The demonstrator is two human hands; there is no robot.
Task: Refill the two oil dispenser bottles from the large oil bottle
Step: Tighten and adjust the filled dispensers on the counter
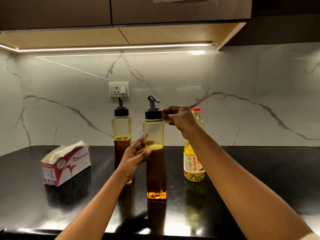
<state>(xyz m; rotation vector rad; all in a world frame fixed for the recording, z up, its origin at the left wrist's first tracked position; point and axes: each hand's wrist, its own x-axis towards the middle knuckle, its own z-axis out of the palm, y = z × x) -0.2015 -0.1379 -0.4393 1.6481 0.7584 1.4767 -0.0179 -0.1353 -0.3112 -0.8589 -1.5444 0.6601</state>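
Two tall square dispenser bottles with black spout caps stand on the black counter (251,170). The nearer dispenser (155,172) is roughly two-thirds full of dark oil. My left hand (134,158) holds its body at the oil line. My right hand (178,118) pinches the edge of its black cap (152,113). The farther dispenser (121,129) stands behind my left hand, filled to a similar level. The large oil bottle (193,167), yellow oil with a red cap, stands upright behind my right wrist.
A red and white tissue box (65,164) lies on the counter to the left. A wall socket (119,89) sits on the marble backsplash behind the bottles. Dark cabinets with a light strip hang overhead. The counter's front edge runs along the bottom.
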